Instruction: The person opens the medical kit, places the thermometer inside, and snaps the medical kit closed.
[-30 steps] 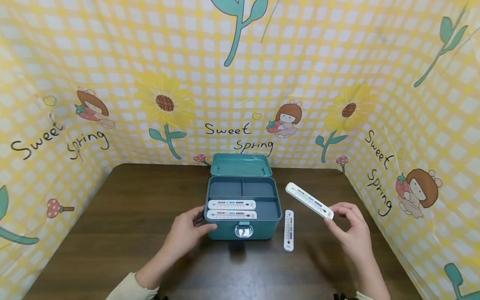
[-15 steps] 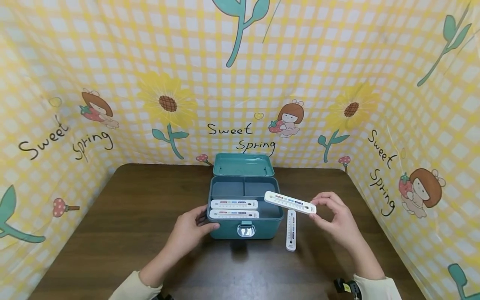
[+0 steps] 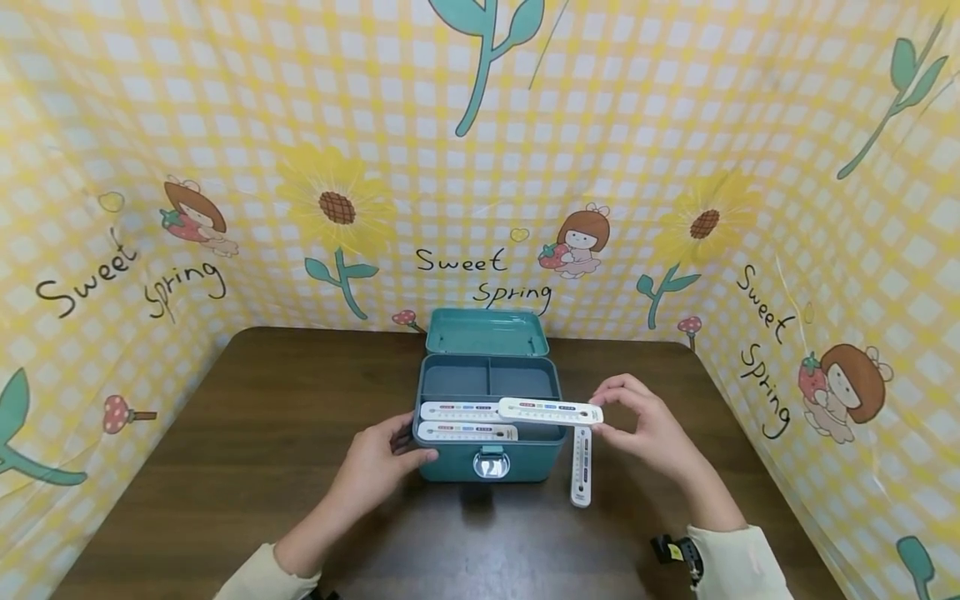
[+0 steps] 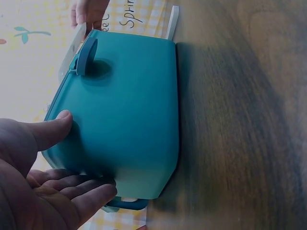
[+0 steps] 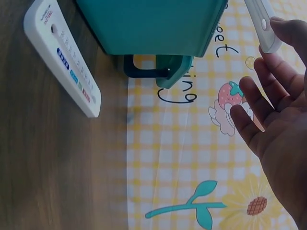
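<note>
Two thermometers (image 3: pixel 467 421) already boxed, third thermometer (image 3: pixel 550 410) pinched at its three-o'clock end by right hand (image 3: pixel 645 429), left hand (image 3: pixel 378 462) bracing teal box (image 3: pixel 487 454); liable to tip off the rim.

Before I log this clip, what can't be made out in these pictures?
- Print on the held thermometer: too small in the head view; cut off by the edge in the right wrist view.
- Inside of the box: both wrist views show only its outer walls.
- Left hand fingers behind the box's left wall: hidden in the head view.
- Right hand grip: fingertips overlap, unclear.
</note>
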{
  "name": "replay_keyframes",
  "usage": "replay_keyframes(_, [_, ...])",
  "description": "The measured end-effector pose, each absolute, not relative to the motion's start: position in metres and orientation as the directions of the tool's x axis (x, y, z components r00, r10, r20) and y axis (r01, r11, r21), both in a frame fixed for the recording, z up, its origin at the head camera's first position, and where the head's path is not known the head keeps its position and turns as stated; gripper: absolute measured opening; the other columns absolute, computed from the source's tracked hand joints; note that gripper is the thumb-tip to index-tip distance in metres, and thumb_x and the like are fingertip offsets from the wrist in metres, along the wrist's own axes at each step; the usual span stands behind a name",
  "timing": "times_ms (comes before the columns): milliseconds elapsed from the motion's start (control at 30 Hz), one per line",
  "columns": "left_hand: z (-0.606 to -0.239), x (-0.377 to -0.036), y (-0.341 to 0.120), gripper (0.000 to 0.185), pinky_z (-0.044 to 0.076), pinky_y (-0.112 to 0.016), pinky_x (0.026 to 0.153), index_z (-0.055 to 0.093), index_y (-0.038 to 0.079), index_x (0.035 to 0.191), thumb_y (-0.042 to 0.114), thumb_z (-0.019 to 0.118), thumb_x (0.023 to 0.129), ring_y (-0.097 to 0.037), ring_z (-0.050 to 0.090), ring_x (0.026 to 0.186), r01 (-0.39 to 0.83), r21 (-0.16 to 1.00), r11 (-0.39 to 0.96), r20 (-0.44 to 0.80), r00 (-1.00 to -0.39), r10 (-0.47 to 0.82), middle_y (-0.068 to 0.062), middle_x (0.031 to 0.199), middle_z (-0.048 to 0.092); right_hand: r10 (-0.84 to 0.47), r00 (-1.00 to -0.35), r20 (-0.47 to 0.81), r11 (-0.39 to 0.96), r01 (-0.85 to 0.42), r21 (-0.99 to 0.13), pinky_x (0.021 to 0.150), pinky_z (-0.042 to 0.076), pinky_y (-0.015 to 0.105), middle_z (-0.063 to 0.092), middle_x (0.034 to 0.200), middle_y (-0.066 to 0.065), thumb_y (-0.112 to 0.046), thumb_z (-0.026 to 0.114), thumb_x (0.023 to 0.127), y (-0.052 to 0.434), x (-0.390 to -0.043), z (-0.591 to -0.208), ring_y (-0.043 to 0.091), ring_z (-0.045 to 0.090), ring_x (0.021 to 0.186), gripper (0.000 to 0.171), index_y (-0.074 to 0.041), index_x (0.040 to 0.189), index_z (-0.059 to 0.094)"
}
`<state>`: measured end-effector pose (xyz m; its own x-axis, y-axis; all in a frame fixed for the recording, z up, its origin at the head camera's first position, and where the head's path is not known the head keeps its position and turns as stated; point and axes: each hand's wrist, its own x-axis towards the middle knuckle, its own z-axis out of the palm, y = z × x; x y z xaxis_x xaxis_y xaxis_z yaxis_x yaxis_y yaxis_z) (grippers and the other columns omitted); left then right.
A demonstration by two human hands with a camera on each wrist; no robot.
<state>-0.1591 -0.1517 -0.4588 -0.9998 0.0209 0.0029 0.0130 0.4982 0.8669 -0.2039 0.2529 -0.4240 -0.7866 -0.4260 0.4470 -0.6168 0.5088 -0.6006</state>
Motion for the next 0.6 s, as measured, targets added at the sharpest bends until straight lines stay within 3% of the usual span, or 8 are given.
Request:
replay_keyframes(300, [-0.46, -0.162, -0.153, 0.074, 0.06, -0.038, 0.09, 0.059, -0.001, 0.141, 0.032, 0.088, 0.082, -0.026, 0.07, 0.115, 0.012, 0.865, 0.501, 0.005, -1.0, 0.015, -0.016, 0.133, 0.068, -0.466, -0.798, 0.381, 0.527, -0.597, -0.605, 0.096, 0.048, 0.03, 0.062, 0.116, -0.002, -0.01, 0.087, 0.082, 0.235, -0.218, -0.421, 0.017, 0.056, 0.111, 0.03, -0.021, 0.105, 0.072])
replay_keyframes(500, [-0.462, -0.161, -0.154, 0.075, 0.061, -0.039, 0.089, 0.059, -0.002, 0.141, 0.033, 0.088, 0.082, -0.026, 0.07, 0.114, 0.014, 0.857, 0.516, 0.007, -1.0, 0.016, -0.018, 0.132, 0.068, -0.469, -0.824, 0.318, 0.538, -0.552, -0.637, 0.096, 0.051, 0.046, 0.061, 0.116, -0.006, -0.013, 0.086, 0.084, 0.227, -0.222, -0.421, 0.014, 0.054, 0.112, 0.028, -0.025, 0.105, 0.071])
replay_keyframes(600, [-0.462, -0.161, -0.153, 0.074, 0.061, -0.039, 0.089, 0.06, -0.001, 0.141, 0.032, 0.089, 0.081, -0.025, 0.07, 0.114, 0.018, 0.852, 0.523, 0.011, -1.0, 0.016, -0.016, 0.132, 0.068, -0.47, -0.833, 0.292, 0.548, -0.535, -0.642, 0.096, 0.052, 0.044, 0.06, 0.117, -0.007, -0.017, 0.086, 0.085, 0.222, -0.221, -0.421, 0.015, 0.053, 0.112, 0.028, -0.026, 0.106, 0.072])
